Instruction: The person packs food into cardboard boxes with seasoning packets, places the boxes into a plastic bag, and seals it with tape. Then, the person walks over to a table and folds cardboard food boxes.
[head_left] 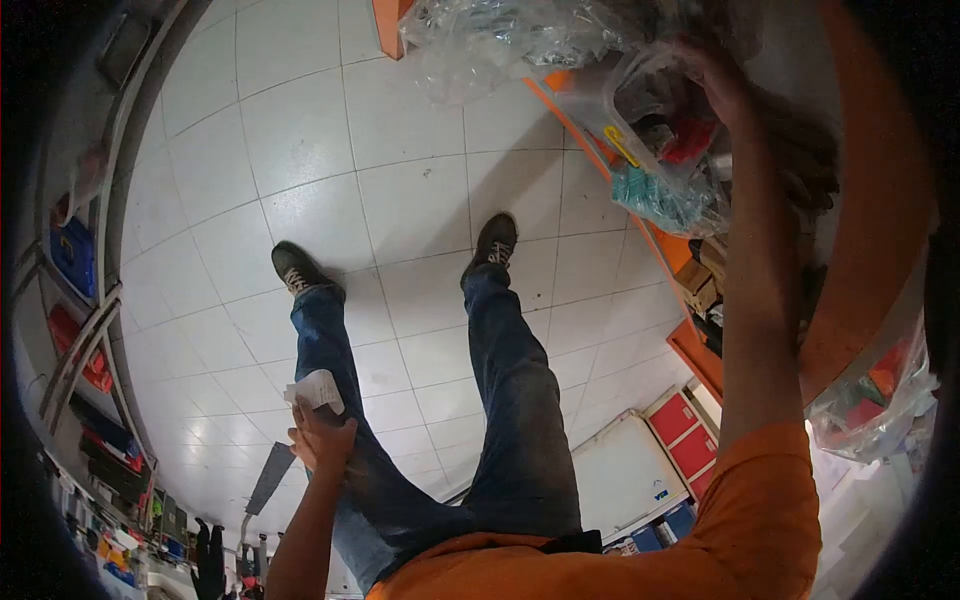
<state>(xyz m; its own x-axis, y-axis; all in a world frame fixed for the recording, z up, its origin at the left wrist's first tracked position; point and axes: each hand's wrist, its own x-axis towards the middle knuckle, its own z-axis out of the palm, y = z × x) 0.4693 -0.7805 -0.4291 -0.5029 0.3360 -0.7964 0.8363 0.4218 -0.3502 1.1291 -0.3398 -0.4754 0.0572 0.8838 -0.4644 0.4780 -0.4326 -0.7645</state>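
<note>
- Two bare hands are working well apart: the left hand (322,436) is gripping a white slip (316,388), and the right hand (715,80) is reaching to a clear bag (618,95).
- The right fingers are resting by the bag's rim (dim and blurred there, so I cannot tell whether they are closing on it).
- Just below the right hand, the bag is holding a red item (690,140) and something dark; a yellow hook-like piece (620,145) is showing at its near side, inside or against it.
- Under that, a teal packet (655,195) is lying by the orange shelf (694,356), with cardboard boxes (697,283) sitting below the right hand.
- Left of the right hand, crumpled clear plastic (510,40) is bunching up.
- The clear bag is looking see-through, wrinkled and shiny; the slip is sticking up from the left fingers, pale with faint marks.
</note>
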